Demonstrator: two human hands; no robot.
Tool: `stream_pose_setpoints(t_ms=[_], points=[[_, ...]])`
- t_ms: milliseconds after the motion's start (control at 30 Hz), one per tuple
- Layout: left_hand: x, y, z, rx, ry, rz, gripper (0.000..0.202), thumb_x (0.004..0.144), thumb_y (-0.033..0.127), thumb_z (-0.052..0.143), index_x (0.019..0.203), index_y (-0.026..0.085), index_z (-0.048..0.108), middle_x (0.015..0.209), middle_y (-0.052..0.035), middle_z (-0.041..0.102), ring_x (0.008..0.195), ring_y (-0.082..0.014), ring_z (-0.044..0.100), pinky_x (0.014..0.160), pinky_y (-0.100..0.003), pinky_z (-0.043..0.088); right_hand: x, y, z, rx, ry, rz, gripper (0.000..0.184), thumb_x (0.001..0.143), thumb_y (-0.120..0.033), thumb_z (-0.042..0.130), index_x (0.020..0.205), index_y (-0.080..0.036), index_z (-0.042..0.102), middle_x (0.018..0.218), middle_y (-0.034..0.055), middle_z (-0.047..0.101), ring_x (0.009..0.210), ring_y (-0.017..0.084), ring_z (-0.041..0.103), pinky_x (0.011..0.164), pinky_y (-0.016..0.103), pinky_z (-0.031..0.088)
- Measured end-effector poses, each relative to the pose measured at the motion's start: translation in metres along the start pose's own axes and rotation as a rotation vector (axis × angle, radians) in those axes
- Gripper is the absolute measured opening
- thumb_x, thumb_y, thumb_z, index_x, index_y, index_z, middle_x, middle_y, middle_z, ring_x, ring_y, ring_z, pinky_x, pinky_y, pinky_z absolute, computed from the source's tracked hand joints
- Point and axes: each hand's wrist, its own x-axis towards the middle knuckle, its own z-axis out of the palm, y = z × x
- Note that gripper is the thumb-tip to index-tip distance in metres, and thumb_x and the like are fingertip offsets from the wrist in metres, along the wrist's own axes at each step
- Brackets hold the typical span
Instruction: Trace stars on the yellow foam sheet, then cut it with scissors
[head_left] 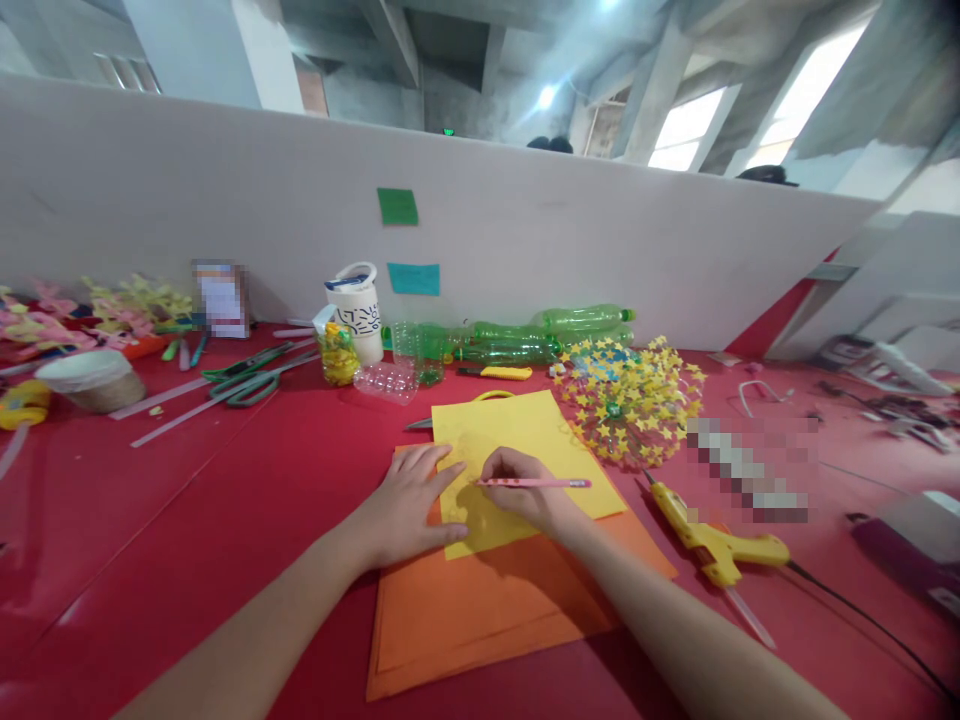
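Note:
My right hand [523,487] is closed round a pink pencil [551,483], its tip low over a yellow sheet [540,430]. Spread flat, my left hand [409,505] rests across the left edge of that sheet, fingers apart. Faint marks show on the yellow surface between the hands, too slight to make out. Under it lie orange sheets [480,620], slightly out of line with each other. Scissors [480,402] with a yellow handle stick out from behind the top edge of the yellow sheet.
A yellow glue gun [709,540] with a cord lies at the right. Behind stand a bunch of yellow stars [630,400], green plastic bottles [517,345], a yellow cutter knife [504,373] and a white cup [358,320]. Green scissors [247,380] and a tub [94,380] lie left.

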Motion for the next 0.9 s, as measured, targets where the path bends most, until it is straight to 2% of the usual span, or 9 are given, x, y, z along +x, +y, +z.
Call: stream_pose_setpoints(t_ms=[200, 500, 900], points=[[-0.001, 0.000, 0.001, 0.005, 0.000, 0.002, 0.073, 0.075, 0.069, 0.041, 0.134, 0.026, 0.035, 0.138, -0.0115, 0.028, 0.125, -0.0321, 0.024, 0.099, -0.048, 0.021, -0.001, 0.010, 0.007, 0.040, 0.063, 0.112, 0.008, 0.069, -0.015, 0.050, 0.066, -0.019, 0.043, 0.048, -0.0062, 0.045, 0.041, 0.007, 0.037, 0.040, 0.018, 0.027], [-0.001, 0.000, 0.001, 0.000, -0.012, 0.003, 0.070, 0.077, 0.069, 0.040, 0.134, 0.030, 0.033, 0.139, -0.0098, 0.028, 0.125, -0.0334, 0.023, 0.098, -0.050, 0.020, -0.002, 0.019, 0.007, 0.030, 0.015, 0.038, 0.007, 0.070, -0.015, 0.050, 0.068, -0.018, 0.045, 0.051, -0.0057, 0.046, 0.045, 0.007, 0.039, 0.042, 0.018, 0.028], [-0.002, 0.001, -0.001, -0.014, -0.029, -0.009, 0.075, 0.074, 0.070, 0.043, 0.135, 0.029, 0.031, 0.140, -0.0106, 0.026, 0.126, -0.0340, 0.021, 0.099, -0.050, 0.020, -0.003, 0.015, 0.007, 0.048, -0.021, 0.082, 0.008, 0.070, -0.020, 0.054, 0.068, -0.018, 0.046, 0.053, -0.0046, 0.048, 0.046, 0.008, 0.041, 0.043, 0.018, 0.030]])
